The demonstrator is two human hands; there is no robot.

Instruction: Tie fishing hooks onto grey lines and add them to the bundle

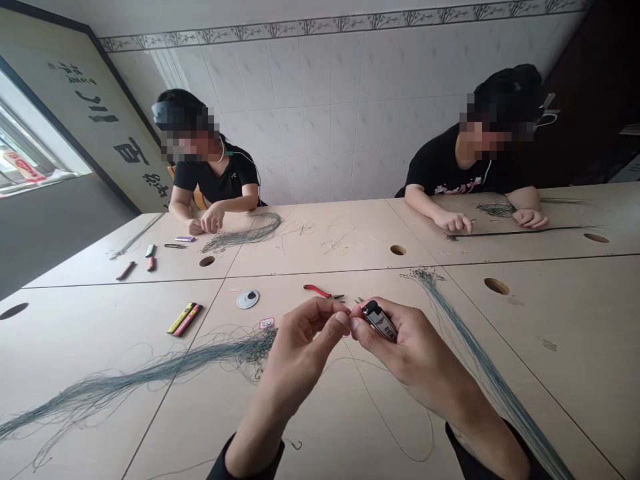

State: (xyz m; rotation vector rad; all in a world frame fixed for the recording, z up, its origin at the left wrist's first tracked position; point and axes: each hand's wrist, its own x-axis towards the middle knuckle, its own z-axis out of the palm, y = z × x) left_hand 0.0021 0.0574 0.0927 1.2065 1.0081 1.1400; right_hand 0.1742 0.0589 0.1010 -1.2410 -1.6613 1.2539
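Note:
My left hand point(305, 353) is in a pinch near the middle of the table, its fingertips meeting those of my right hand point(407, 340). What the left fingertips hold is too small to make out. A black lighter point(381, 321) lies in my right hand, its top pointing up and left. A thin line point(380, 400) hangs below the hands and loops on the table. Left of my left hand is a bundle of bluish lines point(165, 367) with dark hooks point(260, 350) at its end. Another bundle point(475, 347) runs past my right forearm. A single hook point(297, 445) shows between my wrists.
Red-handled pliers point(323, 292) lie just beyond my hands. Farther left are a round white disc point(248, 299) and yellow and red lighters point(185, 319). Two people sit across the table point(350, 267), working with lines. Several round holes pierce the tabletop.

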